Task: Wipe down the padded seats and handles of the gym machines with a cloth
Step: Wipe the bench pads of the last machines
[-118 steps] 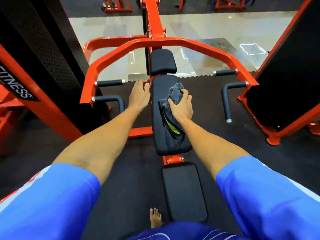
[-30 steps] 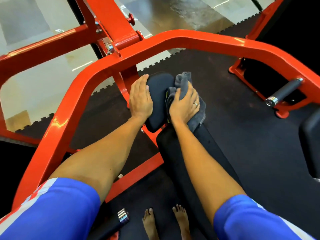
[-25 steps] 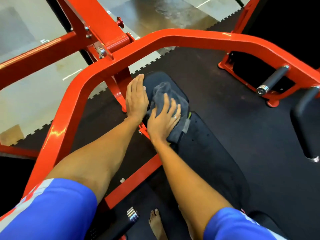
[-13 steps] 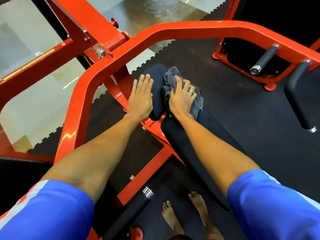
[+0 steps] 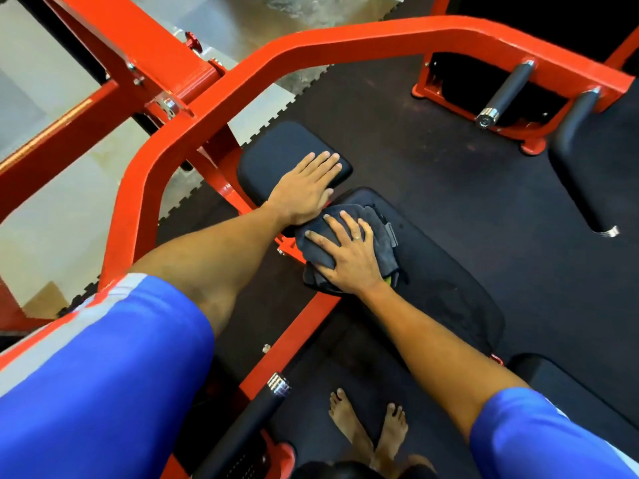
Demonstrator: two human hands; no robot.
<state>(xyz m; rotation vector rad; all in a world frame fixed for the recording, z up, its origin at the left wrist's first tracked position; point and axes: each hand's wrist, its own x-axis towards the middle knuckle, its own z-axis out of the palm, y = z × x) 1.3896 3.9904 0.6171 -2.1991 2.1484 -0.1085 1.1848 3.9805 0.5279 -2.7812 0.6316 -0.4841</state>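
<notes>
Under the flat, released right grip [image 5: 349, 257], the cloth [image 5: 380, 219] presses the back pad [image 5: 449, 288]; left grip [image 5: 304, 191] lies flat on the head pad [image 5: 276, 153]. Judged midway: handles [image 5: 505, 93] seemingly unwiped.

Bright, even light falls from above — the red frame [image 5: 345, 39] shows soft glossy highlights, the pale floor [image 5: 52, 219] dull reflections. The black pad [image 5: 273, 157] keeps little detail; the wide lens bends edges, and everything looks slightly soft.

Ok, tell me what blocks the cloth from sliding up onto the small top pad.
The left hand lies flat on the small top pad, its heel right beside the cloth under the right hand. Nothing else visible is in the way.
</notes>
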